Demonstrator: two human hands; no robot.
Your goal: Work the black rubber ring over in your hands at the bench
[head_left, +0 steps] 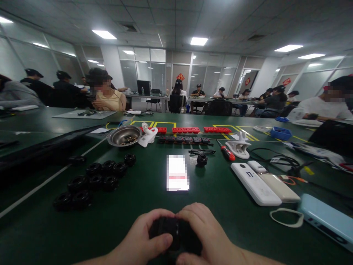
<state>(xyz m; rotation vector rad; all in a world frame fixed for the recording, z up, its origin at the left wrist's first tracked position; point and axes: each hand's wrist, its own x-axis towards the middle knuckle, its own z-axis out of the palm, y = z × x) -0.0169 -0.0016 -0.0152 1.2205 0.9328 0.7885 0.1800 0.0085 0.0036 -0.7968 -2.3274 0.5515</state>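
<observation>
Both of my hands close around a dark black plastic part [176, 232] low at the front of the green table. From the left side, my left hand [149, 235] grips it with the thumb lying across its top. My right hand [206, 230] wraps its other side, fingertips meeting the left ones at the far edge. Much of the part is hidden, so its exact kind does not show. Beyond it lies a phone [177, 173] with a lit screen. Several black ring-shaped parts [95, 180] are grouped at the left, and a single one [202, 160] sits right of the phone.
A metal bowl [124, 136] holds small brass-coloured pieces. Red trays [186, 130] and a row of black parts [184, 140] lie further back. On the right are a screwdriver [227, 151], a white device [255, 184], a light-blue case [328, 217] and cables. People sit around the room.
</observation>
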